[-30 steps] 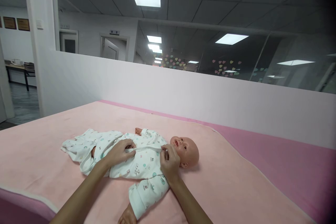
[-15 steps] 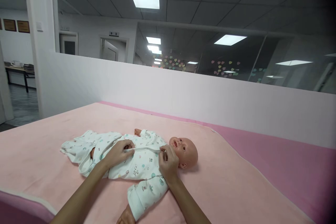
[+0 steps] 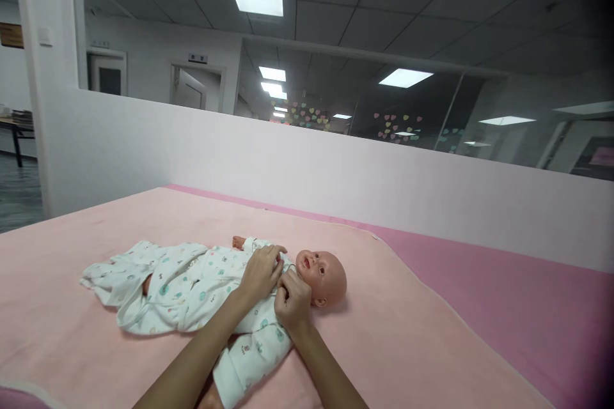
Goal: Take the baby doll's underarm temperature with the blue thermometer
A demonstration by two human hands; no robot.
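A baby doll (image 3: 322, 275) lies on its back on a pale pink blanket (image 3: 407, 332), head to the right, dressed in a white printed romper (image 3: 192, 284). Both of my hands meet at the romper's collar just below the doll's chin. My left hand (image 3: 261, 271) rests on the upper chest with fingers curled onto the cloth. My right hand (image 3: 292, 300) is closed in a pinch on the neckline fabric. The doll's near sleeve (image 3: 249, 358) runs down toward me, partly behind my forearms.
The blanket covers a darker pink mat (image 3: 527, 294). A low white partition wall (image 3: 336, 172) runs behind it, with glass panels above. A white pillar (image 3: 48, 77) stands at far left, beside an opening to another room.
My left hand has moved right along the romper's front, from the doll's belly up to the collar next to my right hand. The view has shifted slightly.
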